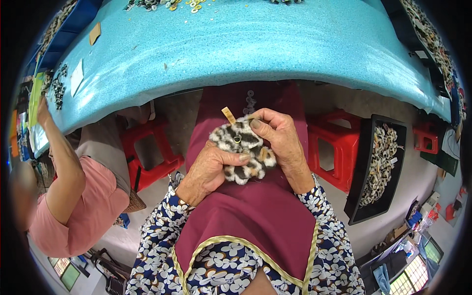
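Observation:
Both my hands hold a small fluffy piece (242, 149) with black, white and tan patches over my lap, below the table edge. My left hand (210, 168) grips its lower left side, thumb pressed on the fur. My right hand (278, 139) clasps its upper right side, thumb near a small metal ring (237, 139) in the middle of the piece. A short tan tag (228, 115) sticks up from its top. A maroon apron (250, 216) covers my lap under the hands.
A turquoise table (236, 44) curves across the top, with small rings and buttons (169, 5) at its far edge. Another person in pink (83, 196) sits at my left. Red stools (339, 147) stand on both sides. A black tray of pale pieces (377, 164) lies at right.

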A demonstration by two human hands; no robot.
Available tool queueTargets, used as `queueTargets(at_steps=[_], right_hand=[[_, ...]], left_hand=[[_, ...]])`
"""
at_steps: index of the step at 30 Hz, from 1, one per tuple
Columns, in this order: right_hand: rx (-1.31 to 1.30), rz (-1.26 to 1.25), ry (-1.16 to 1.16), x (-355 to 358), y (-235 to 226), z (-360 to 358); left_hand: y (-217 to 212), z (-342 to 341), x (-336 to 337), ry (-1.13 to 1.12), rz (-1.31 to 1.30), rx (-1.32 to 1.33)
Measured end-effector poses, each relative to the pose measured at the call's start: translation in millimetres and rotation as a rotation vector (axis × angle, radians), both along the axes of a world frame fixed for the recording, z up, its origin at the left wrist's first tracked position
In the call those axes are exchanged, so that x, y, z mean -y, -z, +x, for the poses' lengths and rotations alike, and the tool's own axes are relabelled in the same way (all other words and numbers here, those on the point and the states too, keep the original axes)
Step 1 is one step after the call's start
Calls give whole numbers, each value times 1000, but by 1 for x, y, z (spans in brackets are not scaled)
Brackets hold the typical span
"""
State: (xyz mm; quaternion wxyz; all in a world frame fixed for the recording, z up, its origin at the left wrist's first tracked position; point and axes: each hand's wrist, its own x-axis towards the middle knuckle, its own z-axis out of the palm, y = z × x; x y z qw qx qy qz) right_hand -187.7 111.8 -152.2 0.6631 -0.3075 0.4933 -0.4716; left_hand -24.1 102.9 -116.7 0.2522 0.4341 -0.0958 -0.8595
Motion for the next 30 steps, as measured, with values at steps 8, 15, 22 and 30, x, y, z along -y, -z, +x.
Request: queueTargets(at_steps=[8, 15, 22, 30], right_hand=[[-154, -52, 92, -6, -16, 7], [-784, -394, -173, -7, -24, -15], [-942, -545, 312, 116, -82, -101], [-1268, -645, 74, 174, -72, -102]], left_hand=[[1, -1, 1, -77, -6, -91], [1, 5, -2, -91, 57, -77], [4, 8, 13, -160, 31, -28], [13, 14, 21, -221, 62, 14]])
